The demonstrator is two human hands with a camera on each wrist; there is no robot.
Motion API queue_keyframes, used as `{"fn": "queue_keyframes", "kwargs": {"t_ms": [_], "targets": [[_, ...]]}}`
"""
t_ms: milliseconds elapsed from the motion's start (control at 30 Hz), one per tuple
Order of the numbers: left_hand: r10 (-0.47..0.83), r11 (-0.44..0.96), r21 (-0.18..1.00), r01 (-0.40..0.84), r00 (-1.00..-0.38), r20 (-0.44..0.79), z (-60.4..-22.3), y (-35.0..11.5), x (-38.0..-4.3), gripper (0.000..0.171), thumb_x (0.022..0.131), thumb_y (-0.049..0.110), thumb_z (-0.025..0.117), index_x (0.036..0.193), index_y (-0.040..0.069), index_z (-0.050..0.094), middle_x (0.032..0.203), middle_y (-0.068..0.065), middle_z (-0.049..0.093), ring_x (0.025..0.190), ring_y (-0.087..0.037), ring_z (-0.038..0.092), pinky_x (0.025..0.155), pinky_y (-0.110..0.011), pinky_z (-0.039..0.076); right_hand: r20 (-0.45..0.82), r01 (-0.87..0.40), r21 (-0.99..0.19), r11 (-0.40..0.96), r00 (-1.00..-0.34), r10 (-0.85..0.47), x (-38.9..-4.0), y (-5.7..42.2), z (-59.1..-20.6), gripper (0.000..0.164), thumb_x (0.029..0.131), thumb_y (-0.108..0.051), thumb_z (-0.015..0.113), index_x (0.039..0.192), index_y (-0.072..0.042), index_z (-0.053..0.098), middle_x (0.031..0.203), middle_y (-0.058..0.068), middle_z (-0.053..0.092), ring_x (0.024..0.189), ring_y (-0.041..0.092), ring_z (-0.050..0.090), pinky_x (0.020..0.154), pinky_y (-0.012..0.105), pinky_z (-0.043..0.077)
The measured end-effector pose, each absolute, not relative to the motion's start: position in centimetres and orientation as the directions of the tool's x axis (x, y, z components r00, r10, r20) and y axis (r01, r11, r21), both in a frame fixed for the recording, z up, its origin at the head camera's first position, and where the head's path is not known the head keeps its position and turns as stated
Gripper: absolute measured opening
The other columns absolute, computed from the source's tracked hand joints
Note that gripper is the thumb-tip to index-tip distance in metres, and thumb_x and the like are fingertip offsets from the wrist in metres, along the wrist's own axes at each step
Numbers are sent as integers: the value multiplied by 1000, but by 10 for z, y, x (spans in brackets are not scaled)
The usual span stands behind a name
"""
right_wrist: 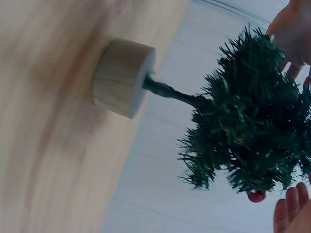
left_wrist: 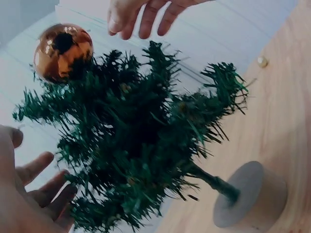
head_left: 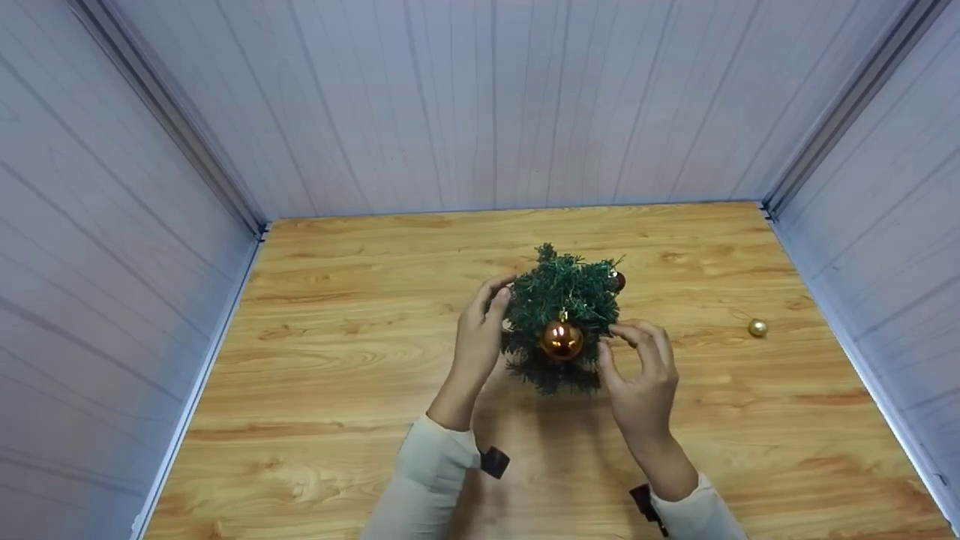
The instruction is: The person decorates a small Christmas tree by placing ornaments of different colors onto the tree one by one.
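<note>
A small green Christmas tree [head_left: 559,292] stands on the table, its round wooden base [right_wrist: 121,77] showing in the right wrist view. An orange-gold bauble [head_left: 562,340] hangs on its near side; a dark red one [head_left: 618,281] is at the far right. My left hand [head_left: 480,330] is cupped along the tree's left side, fingers loosely bent by the branches. On the opposite side, my right hand [head_left: 646,375] has thumb and fingers apart beside the branches. Neither hand visibly holds anything; light contact with the needles cannot be told.
A small gold bauble [head_left: 758,328] with a thin loop lies on the wooden table [head_left: 337,360], right of the tree. White panel walls [head_left: 480,105] enclose the table at the back and both sides. Each wrist carries a small black device [head_left: 494,462].
</note>
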State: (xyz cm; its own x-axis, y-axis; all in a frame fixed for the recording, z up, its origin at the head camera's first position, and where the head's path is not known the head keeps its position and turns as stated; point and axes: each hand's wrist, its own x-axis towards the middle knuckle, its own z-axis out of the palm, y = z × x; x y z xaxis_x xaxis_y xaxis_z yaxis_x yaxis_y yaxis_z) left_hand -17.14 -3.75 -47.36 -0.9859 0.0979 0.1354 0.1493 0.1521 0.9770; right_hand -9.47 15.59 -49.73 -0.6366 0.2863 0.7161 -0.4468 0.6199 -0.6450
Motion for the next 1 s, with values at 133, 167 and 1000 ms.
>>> {"fn": "queue_keyframes", "kwargs": {"t_ms": [133, 167, 1000], "targets": [[168, 168, 975, 148, -978, 120, -480, -38, -173, 42, 106, 36, 39, 142, 18, 51, 151, -6, 44, 137, -28, 43, 111, -51, 35, 658, -404, -680, 612, -705, 266, -93, 155, -508, 30, 79, 3, 78, 106, -4, 70, 110, 12, 63, 101, 19, 58, 84, 21, 43], [181, 172, 973, 154, -976, 122, -482, -38, -173, 44, 106, 36, 37, 143, 17, 50, 152, -6, 43, 139, -29, 41, 112, -52, 33, 647, -397, -684, 613, -717, 258, -92, 154, -510, 29, 79, 2, 79, 106, -4, 70, 110, 12, 63, 101, 19, 58, 83, 22, 44], [288, 152, 981, 122, -955, 74, -489, -48, -132, 49, 103, 35, 49, 150, 24, 39, 147, -2, 45, 123, -21, 48, 105, -50, 38, 511, -293, -738, 607, -831, 220, -107, 176, -516, 24, 81, 5, 75, 104, -3, 71, 101, 8, 71, 85, 15, 64, 76, 10, 46]]}}
